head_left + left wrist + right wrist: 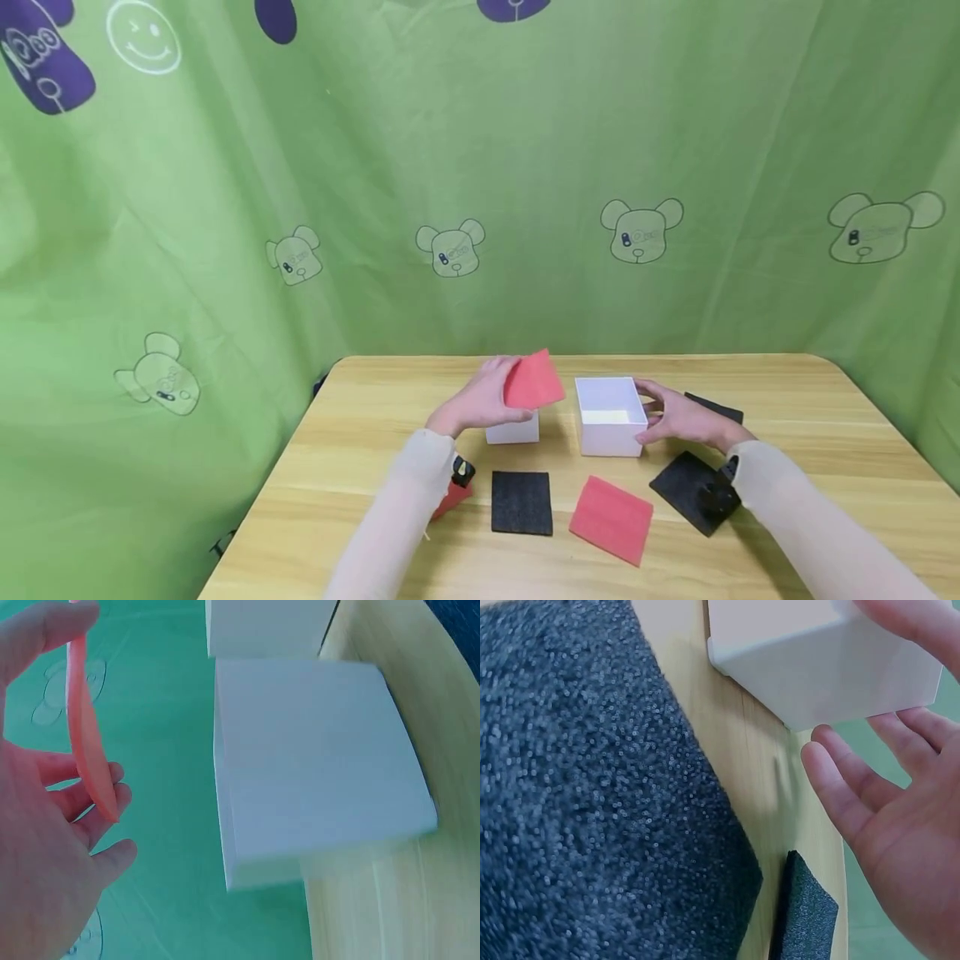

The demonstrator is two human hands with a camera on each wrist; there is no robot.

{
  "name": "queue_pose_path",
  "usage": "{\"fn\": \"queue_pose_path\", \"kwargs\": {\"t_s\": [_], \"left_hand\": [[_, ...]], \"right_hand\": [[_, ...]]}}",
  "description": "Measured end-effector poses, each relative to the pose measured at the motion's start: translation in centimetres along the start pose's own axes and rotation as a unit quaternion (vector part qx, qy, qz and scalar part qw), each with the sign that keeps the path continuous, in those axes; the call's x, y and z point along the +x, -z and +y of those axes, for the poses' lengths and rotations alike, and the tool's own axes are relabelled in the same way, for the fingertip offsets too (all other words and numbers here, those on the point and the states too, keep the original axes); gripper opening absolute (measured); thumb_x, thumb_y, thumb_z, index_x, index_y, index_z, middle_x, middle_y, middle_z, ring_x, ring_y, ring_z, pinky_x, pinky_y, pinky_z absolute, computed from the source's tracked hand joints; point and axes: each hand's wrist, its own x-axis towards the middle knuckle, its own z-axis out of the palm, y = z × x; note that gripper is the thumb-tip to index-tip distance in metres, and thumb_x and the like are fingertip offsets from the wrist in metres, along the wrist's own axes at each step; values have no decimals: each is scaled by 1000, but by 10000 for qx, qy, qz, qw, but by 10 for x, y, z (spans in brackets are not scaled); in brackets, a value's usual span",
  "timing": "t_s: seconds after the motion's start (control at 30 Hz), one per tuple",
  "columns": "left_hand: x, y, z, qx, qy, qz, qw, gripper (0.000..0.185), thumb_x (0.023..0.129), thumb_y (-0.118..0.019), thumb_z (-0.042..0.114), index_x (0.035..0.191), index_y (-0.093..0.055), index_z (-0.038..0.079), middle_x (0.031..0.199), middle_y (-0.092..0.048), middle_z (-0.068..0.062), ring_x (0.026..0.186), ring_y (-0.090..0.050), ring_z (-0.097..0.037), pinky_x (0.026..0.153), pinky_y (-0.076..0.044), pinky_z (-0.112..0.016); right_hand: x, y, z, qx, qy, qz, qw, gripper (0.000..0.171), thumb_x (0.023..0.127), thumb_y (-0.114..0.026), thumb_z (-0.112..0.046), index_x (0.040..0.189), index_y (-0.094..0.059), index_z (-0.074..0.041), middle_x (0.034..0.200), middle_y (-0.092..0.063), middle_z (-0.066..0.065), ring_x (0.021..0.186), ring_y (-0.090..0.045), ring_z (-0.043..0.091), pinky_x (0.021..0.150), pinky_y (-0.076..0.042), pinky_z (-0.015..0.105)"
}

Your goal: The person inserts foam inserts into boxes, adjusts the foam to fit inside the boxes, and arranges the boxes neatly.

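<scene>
Your left hand [480, 402] pinches the red foam square [534, 380]; your right hand [678, 414], fingers relaxed, steadies the open white box [609, 415]. That loose pinch could drop the foam outside it.

I'm seated at a staged recording corner rather than any lived-in room: a green cloth backdrop [525, 167] printed with cartoon bears and smiley faces hangs from nine o'clock round to three o'clock, closing in my small wooden table [810, 400]. On it lie only plain props (white boxes [609, 417], red and black foam squares [521, 502]).
</scene>
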Motion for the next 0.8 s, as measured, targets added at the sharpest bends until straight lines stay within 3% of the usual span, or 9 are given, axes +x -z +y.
{"fn": "queue_pose_path", "kwargs": {"t_s": [0.3,0.57,0.8], "left_hand": [[16,-11,27,235,-113,-275,9993,87,73,-75,38,145,-34,11,137,-43,-4,117,-41,-16,90,-44,-30],[33,-23,37,339,-295,-453,9980,90,74,-76,42,146,-32,11,141,-41,-3,121,-40,-15,96,-41,-29],[40,-36,40,188,-218,-555,9980,88,74,-74,44,145,-34,12,140,-42,-1,121,-40,-14,96,-40,-27]], "right_hand": [[-2,-2,1,-64,5,9,10000,108,74,-81,-12,150,-6,2,150,-13,30,124,-37,47,93,-46,42],[-4,-1,4,-9,83,-2,10000,106,75,-80,-10,150,-5,2,151,-11,30,125,-35,49,92,-47,39],[-2,-2,4,351,158,-87,9992,108,75,-79,-7,149,-2,4,152,-5,30,134,-18,49,98,-42,33]]}}
